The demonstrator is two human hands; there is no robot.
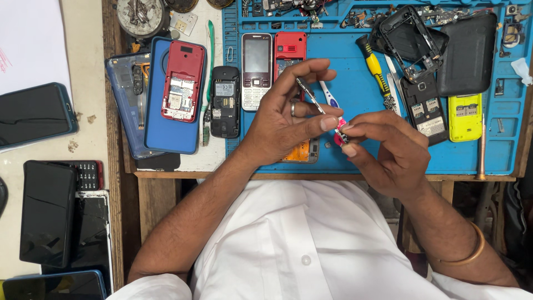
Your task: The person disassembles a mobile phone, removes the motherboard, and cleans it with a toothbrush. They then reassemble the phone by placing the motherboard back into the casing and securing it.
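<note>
My left hand (288,116) holds thin metal tweezers (308,95) between thumb and fingers, with a ring on one finger. The tweezer tip meets a small pink part (338,135) pinched in the fingertips of my right hand (386,150). Both hands hover over the front of a blue work mat (355,94). Under my left hand lies an opened phone with an orange inside (302,153), mostly hidden.
On the mat lie a white-and-maroon keypad phone (256,69), a red phone back (290,50), a yellow-handled screwdriver (375,69), black phone shells (422,39) and a yellow phone (464,116). Left of it: a red opened phone (182,80) on a blue case, and dark smartphones (47,219).
</note>
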